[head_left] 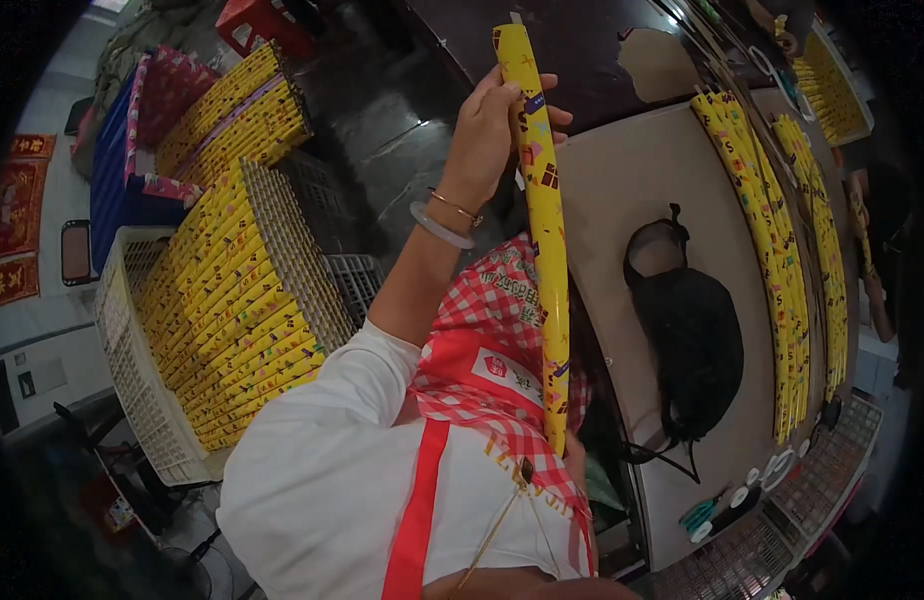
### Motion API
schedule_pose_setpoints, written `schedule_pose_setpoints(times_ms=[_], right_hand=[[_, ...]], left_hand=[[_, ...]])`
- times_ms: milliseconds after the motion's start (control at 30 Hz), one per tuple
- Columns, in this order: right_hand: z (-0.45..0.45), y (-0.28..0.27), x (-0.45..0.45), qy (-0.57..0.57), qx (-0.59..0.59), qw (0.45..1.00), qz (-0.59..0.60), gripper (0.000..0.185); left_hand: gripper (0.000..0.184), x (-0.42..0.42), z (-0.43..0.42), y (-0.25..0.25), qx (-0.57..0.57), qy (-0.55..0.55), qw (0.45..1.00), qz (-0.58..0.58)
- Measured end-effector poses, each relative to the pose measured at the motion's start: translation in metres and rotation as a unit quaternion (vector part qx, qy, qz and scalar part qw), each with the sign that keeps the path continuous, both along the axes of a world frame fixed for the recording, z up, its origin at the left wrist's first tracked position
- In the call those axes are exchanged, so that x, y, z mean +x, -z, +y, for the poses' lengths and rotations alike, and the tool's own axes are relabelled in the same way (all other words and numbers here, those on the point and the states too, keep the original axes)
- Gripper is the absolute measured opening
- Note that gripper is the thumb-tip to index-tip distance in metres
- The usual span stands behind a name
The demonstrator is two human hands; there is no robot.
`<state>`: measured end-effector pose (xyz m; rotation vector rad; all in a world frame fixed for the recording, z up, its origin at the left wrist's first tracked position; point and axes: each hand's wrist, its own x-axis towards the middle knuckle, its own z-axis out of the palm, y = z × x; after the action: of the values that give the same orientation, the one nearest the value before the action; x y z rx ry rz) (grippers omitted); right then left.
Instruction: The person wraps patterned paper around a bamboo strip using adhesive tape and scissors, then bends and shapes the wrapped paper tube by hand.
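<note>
My left hand point(487, 125), with bracelets at its wrist, is wrapped around the upper part of a roll of yellow patterned wrapping paper point(548, 250). The thumb lies across the front and fingertips show on the far side. The roll stands lengthwise in front of my red checked apron point(482, 330). A small patch of my right hand point(574, 462) shows beside the roll's lower end; its fingers are hidden, so its grip cannot be made out.
At left, a white plastic basket point(132, 350) holds many stacked yellow rolls point(232, 320). On the table point(602, 210) lie a black bag point(692, 350), more yellow rolls point(762, 250), tape rolls and green-handled scissors point(697, 515). Another person's arm point(877, 305) is at far right.
</note>
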<state>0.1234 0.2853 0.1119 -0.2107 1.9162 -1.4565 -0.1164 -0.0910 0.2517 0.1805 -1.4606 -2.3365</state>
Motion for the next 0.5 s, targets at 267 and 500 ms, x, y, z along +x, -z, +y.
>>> schedule_pose_setpoints(times_ms=[267,500], right_hand=[[-0.003,-0.009,-0.006,-0.006,-0.019,0.999,-0.034,0.048],[0.005,0.007,0.002,0.012,-0.015,0.999,-0.038,0.047]], left_hand=[[0.045,-0.004,-0.003,0.004,0.060,0.004,0.998,0.032],[0.042,-0.010,-0.004,0.009,-0.047,-0.042,0.998,-0.020]])
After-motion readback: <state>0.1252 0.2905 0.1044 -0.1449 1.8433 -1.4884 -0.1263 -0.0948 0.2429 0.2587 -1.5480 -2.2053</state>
